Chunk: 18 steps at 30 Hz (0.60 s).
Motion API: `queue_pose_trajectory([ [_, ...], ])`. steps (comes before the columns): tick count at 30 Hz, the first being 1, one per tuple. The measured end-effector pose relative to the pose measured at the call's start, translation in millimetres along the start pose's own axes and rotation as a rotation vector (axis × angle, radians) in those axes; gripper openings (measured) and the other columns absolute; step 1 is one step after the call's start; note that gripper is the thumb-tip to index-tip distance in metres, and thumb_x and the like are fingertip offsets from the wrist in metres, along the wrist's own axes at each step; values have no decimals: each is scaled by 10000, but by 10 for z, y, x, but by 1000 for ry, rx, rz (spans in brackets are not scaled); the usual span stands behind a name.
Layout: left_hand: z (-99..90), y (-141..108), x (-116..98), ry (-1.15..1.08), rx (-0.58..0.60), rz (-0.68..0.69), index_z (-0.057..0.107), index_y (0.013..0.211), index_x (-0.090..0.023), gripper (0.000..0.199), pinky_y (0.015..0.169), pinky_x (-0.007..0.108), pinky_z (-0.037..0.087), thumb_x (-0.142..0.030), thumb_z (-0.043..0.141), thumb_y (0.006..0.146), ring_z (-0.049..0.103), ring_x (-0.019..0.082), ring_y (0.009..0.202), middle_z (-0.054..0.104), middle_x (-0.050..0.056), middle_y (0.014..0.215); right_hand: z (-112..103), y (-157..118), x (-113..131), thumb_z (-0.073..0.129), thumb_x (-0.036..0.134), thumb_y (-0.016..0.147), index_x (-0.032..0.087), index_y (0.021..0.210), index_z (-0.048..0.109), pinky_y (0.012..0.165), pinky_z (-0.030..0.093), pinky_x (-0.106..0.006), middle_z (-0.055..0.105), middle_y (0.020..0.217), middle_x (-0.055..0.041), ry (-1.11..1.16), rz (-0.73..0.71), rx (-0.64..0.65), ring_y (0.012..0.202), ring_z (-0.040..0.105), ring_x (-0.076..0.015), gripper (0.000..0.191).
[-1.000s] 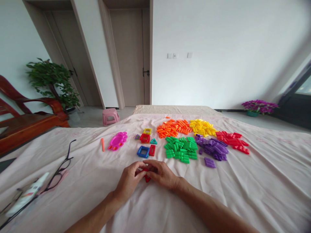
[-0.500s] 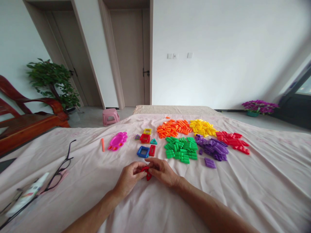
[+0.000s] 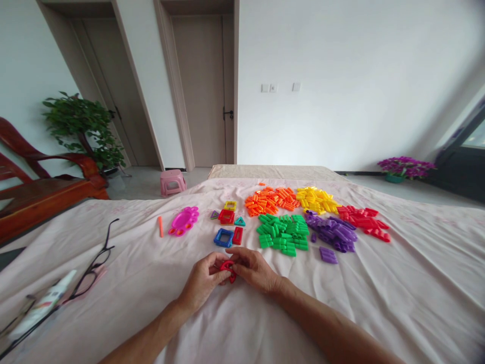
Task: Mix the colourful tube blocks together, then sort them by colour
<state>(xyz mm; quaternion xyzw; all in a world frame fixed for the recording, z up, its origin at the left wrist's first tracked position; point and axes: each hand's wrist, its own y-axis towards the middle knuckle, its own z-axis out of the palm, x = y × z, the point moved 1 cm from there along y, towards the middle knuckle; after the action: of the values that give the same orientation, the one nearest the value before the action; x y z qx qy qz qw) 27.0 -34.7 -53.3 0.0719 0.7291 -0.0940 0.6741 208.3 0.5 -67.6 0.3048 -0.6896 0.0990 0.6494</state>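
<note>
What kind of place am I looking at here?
Probably a room in a home: a carved wooden chair stands at the left by a leafy potted plant, and toy pieces lie sorted by color on a cloth-covered table.

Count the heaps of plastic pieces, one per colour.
5: orange heap and yellow heap at the back, green heap in front of orange, purple heap right of green, red heap farthest right.
</note>
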Motion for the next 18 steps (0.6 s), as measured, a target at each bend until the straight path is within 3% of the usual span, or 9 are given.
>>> queue_pose_trajectory([
  [9, 2, 10, -16, 22, -98, 74, 629, 907, -160, 247, 758, 325, 539, -313, 741, 748, 681, 189, 778, 705, 52, 862, 3, 3, 106, 621, 222, 874, 160, 1237, 648, 734, 534, -298, 733, 973, -70, -71, 3, 50, 833, 685, -184, 369],
  [13, -5, 9, -22, 18, -140, 101, 617, 904, -170, 218, 776, 306, 531, -282, 730, 755, 675, 180, 812, 699, 37, 878, 5, 8, 204, 616, 242, 896, 180, 1130, 722, 796, 529, -303, 737, 1016, -67, -152, -20, 56, 900, 681, -197, 264],
  [18, -15, 13, -26, -15, -150, 110, 605, 890, -172, 212, 795, 295, 521, -282, 730, 759, 670, 175, 832, 692, 29, 866, -5, 4, 195, 653, 270, 884, 174, 1107, 736, 756, 515, -276, 738, 1014, -69, -229, -31, 35, 881, 675, -196, 257],
])
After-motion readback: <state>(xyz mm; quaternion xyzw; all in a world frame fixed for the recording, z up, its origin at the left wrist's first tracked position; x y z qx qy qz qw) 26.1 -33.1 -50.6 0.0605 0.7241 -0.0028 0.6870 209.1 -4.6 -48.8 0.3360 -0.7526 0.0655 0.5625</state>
